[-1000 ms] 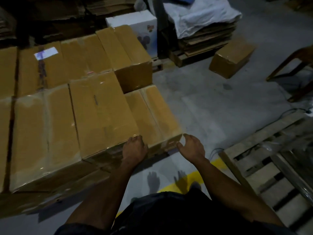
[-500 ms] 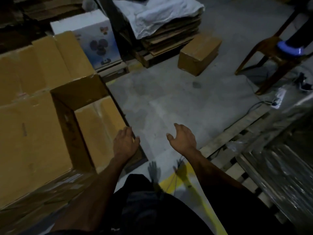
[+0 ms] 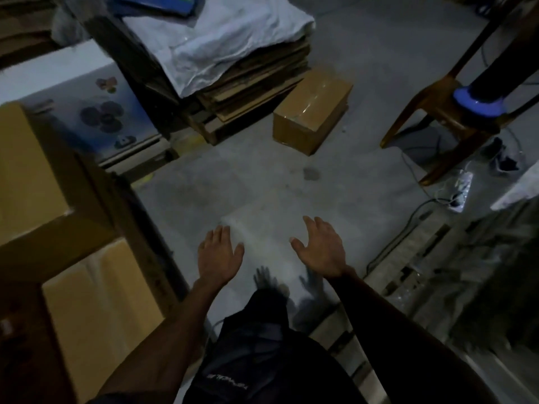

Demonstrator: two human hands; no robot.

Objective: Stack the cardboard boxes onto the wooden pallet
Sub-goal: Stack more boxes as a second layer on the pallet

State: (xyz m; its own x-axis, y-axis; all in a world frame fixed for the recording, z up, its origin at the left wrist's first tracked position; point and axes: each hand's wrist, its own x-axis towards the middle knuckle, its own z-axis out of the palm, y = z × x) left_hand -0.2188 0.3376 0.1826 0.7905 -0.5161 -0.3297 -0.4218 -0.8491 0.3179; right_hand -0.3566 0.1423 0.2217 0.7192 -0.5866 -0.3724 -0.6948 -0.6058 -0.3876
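Both my hands hover empty over the grey concrete floor. My left hand has its fingers straight, just right of the stacked cardboard boxes at the left edge. My right hand is spread, palm turned inward, left of the wooden pallet, which lies at the right under crinkled plastic film. One taped cardboard box sits alone on the floor ahead of me, well beyond both hands.
A white printed carton stands behind the stack. Flattened cardboard under a white cloth lies on another pallet at the back. A wooden chair and floor cables are at the right.
My left hand has come off the edge of the stacked box and both hands now hang free over the floor. My view has swung right, away from the stack toward the floor and pallet.
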